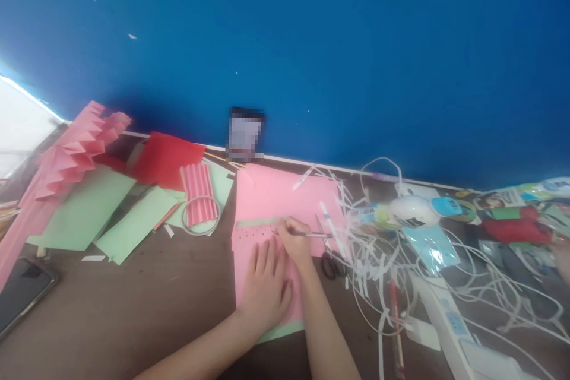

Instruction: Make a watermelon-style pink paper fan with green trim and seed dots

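Note:
A pink sheet of paper (243,276) with a green strip along its upper edge and rows of small dark dots lies before me. My left hand (266,288) rests flat on it, fingers extended just below the dots. Close beside them, my right hand (294,242) is closed around a slender dark pen (316,235), which points left toward the dots; its tip is too small to make out. Larger pink paper (285,190) spreads behind both hands. To the right of my right wrist are dark-handled scissors (328,266).
White paper strips and tangled cables (369,267) cover the right side, near a white power strip (445,314) and glue bottles (416,211). On the left are green sheets (89,208), red paper (167,157), pleated pink paper (199,193) and a phone (24,291). A blue wall (333,59) rises behind.

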`<state>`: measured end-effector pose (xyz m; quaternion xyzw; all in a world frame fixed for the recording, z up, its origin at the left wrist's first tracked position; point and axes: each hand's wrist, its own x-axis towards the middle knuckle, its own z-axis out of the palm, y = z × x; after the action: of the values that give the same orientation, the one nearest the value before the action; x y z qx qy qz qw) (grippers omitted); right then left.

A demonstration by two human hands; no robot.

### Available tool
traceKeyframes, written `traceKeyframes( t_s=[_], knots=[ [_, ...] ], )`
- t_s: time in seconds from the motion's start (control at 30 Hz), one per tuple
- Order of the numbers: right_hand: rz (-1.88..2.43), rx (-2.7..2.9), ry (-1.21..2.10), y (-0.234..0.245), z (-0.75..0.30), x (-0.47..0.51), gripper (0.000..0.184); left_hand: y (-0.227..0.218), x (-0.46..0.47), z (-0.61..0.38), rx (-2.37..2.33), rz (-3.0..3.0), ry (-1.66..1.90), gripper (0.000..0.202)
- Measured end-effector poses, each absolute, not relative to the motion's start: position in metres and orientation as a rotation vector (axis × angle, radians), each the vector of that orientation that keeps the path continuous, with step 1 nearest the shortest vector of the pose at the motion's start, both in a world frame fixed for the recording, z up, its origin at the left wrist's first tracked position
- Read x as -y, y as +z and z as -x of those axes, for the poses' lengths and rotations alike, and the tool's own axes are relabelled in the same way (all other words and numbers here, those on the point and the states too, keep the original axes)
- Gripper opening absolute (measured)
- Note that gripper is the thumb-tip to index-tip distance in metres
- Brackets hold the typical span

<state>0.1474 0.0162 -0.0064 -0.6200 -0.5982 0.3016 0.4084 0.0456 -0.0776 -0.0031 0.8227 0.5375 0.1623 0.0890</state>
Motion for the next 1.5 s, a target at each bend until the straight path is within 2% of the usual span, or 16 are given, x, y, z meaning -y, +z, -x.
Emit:
traceKeyframes(
  t_s=[0.77, 0.9, 1.03, 1.23, 1.5],
  knots=[
    [1.561, 1.450, 0.767, -0.008, -0.148, -0.015, 0.039, 0.000, 0.077, -0.046, -1.605, -2.458, 0.454, 0.061],
    [1.515, 1.304, 0.718, 0.001, -0.148, -0.015, 0.030, 0.000, 0.077, -0.045, -1.617, -2.458, 0.482, 0.063],
    [1.477, 1.279, 0.659, 0.005, -0.152, -0.015, 0.029, 0.000, 0.077, -0.044, -1.603, -2.462, 0.486, 0.060],
    [1.577, 1.298, 0.779, 0.003, -0.152, -0.015, 0.040, 0.000, 0.076, -0.043, -1.588, -2.454, 0.496, 0.060],
    [1.566, 1.437, 0.662, -0.005, -0.149, -0.016, 0.044, 0.000, 0.076, -0.043, -1.584, -2.437, 0.490, 0.058]
  ],
)
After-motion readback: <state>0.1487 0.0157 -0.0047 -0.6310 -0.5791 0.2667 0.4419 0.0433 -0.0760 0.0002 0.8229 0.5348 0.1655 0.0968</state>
